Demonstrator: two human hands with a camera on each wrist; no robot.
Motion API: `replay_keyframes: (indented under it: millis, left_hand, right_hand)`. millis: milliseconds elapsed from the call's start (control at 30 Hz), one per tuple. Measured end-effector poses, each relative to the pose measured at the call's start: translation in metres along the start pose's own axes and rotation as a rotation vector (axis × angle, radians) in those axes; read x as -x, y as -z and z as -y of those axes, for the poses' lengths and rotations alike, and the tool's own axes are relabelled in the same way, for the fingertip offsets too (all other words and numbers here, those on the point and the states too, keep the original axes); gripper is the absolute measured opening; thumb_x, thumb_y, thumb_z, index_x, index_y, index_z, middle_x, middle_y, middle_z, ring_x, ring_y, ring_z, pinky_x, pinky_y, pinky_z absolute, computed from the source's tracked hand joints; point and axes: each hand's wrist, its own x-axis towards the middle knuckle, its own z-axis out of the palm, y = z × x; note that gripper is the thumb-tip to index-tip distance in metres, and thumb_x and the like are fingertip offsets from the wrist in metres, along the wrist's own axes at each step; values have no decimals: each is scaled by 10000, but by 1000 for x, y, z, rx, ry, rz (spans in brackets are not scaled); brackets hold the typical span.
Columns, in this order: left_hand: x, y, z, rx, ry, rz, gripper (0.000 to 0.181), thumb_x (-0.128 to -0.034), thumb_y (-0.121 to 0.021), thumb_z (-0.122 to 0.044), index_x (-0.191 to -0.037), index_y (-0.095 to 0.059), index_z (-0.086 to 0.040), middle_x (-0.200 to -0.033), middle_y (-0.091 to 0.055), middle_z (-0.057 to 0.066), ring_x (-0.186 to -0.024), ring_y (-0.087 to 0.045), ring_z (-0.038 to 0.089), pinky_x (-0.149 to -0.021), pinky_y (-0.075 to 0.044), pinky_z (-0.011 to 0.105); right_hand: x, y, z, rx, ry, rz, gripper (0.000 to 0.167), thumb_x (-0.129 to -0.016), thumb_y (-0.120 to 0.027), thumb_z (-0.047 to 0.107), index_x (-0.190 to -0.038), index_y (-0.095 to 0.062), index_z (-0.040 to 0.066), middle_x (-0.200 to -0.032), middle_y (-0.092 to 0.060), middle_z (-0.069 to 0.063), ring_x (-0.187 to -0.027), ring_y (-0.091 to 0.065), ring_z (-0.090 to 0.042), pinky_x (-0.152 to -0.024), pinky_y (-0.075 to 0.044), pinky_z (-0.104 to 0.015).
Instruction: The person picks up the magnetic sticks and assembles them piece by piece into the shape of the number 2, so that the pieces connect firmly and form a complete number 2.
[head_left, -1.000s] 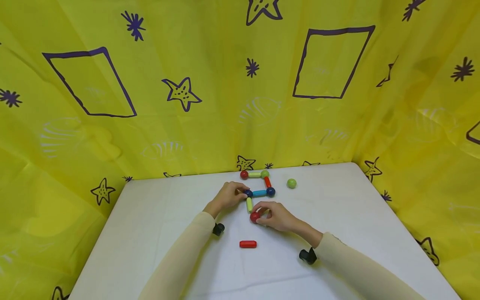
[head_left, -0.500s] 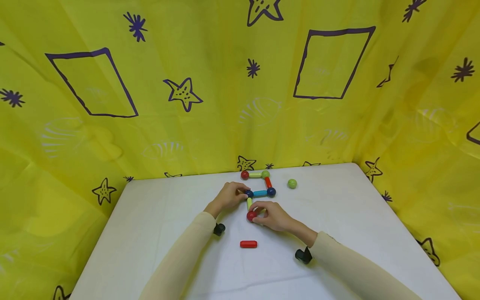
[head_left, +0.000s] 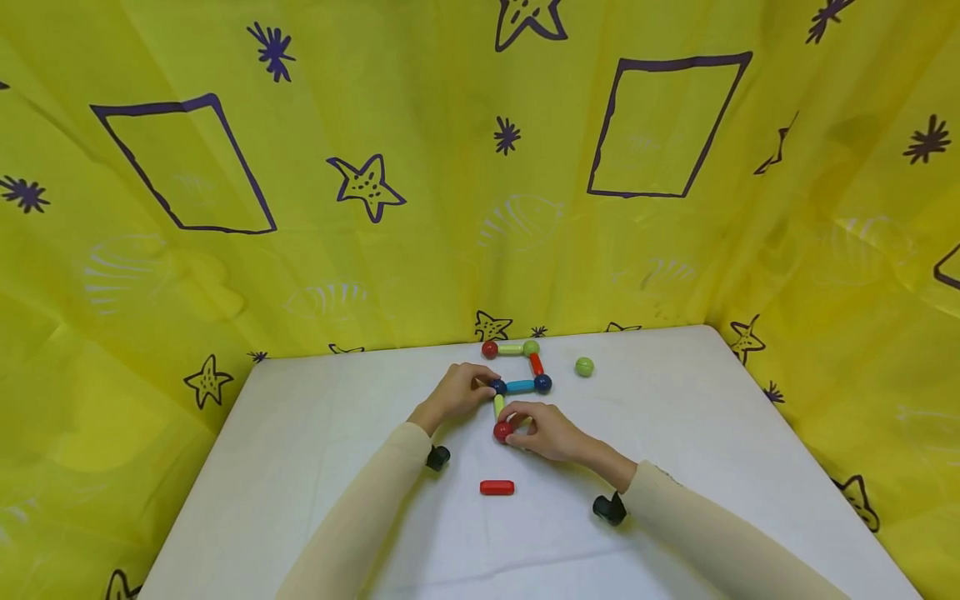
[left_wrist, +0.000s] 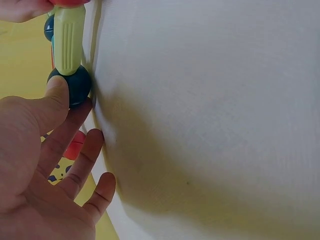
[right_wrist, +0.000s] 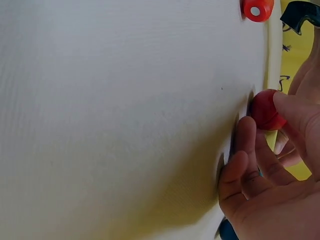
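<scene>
My left hand [head_left: 456, 390] pinches a dark blue ball [left_wrist: 77, 86] between thumb and fingers, at a bend in a zigzag of balls and rods. From that ball a light green rod [left_wrist: 68, 40] runs toward me. At the rod's near end my right hand [head_left: 551, 433] grips a red ball [right_wrist: 266, 110], which meets the rod. The chain continues through a light blue rod [head_left: 520, 387], a second dark blue ball [head_left: 542, 383], a red rod [head_left: 536, 364], a green ball [head_left: 530, 347], a pale green rod [head_left: 511, 350] and another red ball [head_left: 490, 350].
On the white table [head_left: 337, 483], a loose red rod [head_left: 497, 487] lies in front of the hands. A loose green ball [head_left: 584, 367] sits right of the chain. A yellow patterned curtain [head_left: 450, 250] stands behind the table and along its sides.
My right hand has moved slightly left with the red ball, closing the small gap to the light green rod's near end. The left hand has kept its hold on the dark blue ball.
</scene>
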Motion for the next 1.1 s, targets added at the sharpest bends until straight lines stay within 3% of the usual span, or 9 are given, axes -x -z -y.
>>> replay_keyframes:
  millis: [333, 600, 800, 967, 1100]
  left_hand:
    - [0, 1, 2, 17, -1, 10, 259, -983, -708, -136, -1236, -746, -94, -1156, -749, 41, -1000, -644, 187, -916, -518, 355]
    - [0, 1, 3, 19, -1, 7, 259, -980, -712, -138, -1233, -748, -93, -1143, -752, 38, -986, -645, 185, -909, -515, 355]
    - [1, 0, 2, 16, 8, 3, 265, -976, -720, -150, -1236, -750, -108, -1142, -751, 25, -963, -624, 175, -894, -508, 335]
    - [1, -1, 3, 8, -27, -19, 254, -964, -729, -124, -1212, -757, -80, -1121, -758, 42, -937, -625, 179, -864, -509, 335]
    - [0, 0, 3, 23, -18, -11, 254, -970, -724, -136, -1218, -756, -88, -1121, -757, 38, -941, -623, 179, -872, -510, 336]
  right_hand:
    - [9, 11, 8, 64, 40, 106, 416, -932, -768, 126, -1310, -599, 155, -1101, -703, -96, -678, -579, -165, -671, -513, -263]
    - [16, 13, 19, 85, 69, 162, 404, -934, -768, 137, -1305, -608, 142, -1099, -680, -93, -750, -621, -190, -723, -534, -274]
    - [20, 9, 26, 59, 96, 197, 375, -926, -768, 102, -1271, -620, 91, -1079, -671, -105, -752, -606, -161, -718, -531, -252]
    - [22, 0, 31, 38, 81, 237, 342, -916, -771, 83, -1232, -641, 104, -1054, -677, -88, -675, -590, -111, -702, -523, -237]
    - [23, -7, 34, 32, 72, 259, 324, -909, -777, 79, -1211, -665, 117, -1037, -679, -68, -671, -571, -86, -691, -505, -223]
